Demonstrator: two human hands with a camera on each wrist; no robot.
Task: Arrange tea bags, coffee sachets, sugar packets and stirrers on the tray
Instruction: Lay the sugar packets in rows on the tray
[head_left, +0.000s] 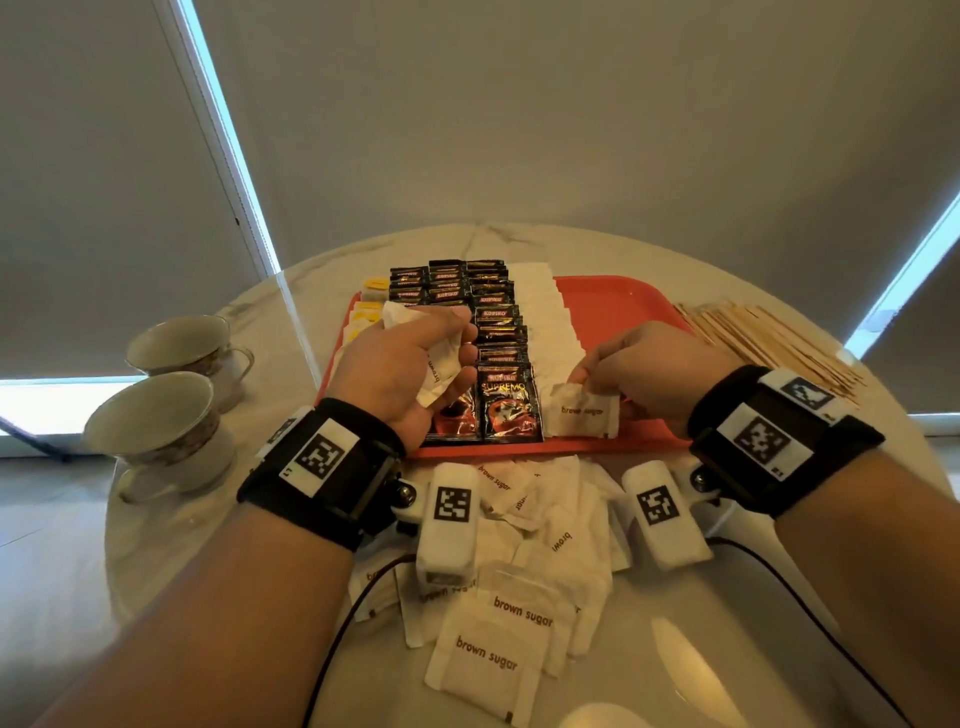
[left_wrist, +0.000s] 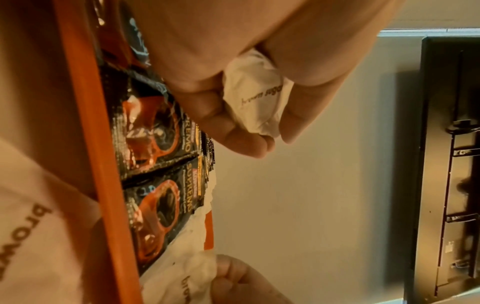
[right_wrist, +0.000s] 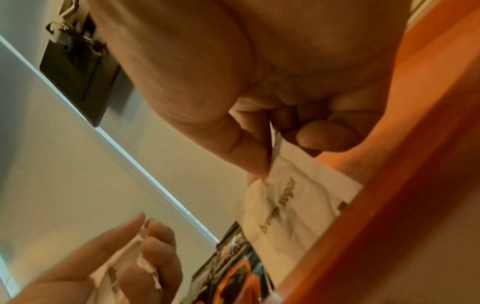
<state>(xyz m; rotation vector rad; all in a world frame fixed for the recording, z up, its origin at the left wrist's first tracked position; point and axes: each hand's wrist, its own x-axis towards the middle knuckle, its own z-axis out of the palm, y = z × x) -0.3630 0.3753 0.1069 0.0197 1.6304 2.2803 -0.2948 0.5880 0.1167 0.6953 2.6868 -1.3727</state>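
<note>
An orange tray (head_left: 613, 299) lies on the round marble table. Black coffee sachets (head_left: 498, 332) fill rows on it, with yellow-tagged tea bags (head_left: 371, 299) at its far left and a column of white sugar packets (head_left: 545, 312) right of the coffee. My left hand (head_left: 410, 364) hovers over the tray's left side and grips a bunch of white sugar packets (left_wrist: 253, 96). My right hand (head_left: 649, 374) pinches the upper edge of one brown sugar packet (head_left: 584, 410), which rests on the tray's near part beside the coffee sachets (right_wrist: 233, 273).
A loose heap of brown sugar packets (head_left: 514, 587) lies on the table in front of the tray. Wooden stirrers (head_left: 769, 343) lie in a pile to the tray's right. Two teacups (head_left: 171, 415) stand at the left edge of the table.
</note>
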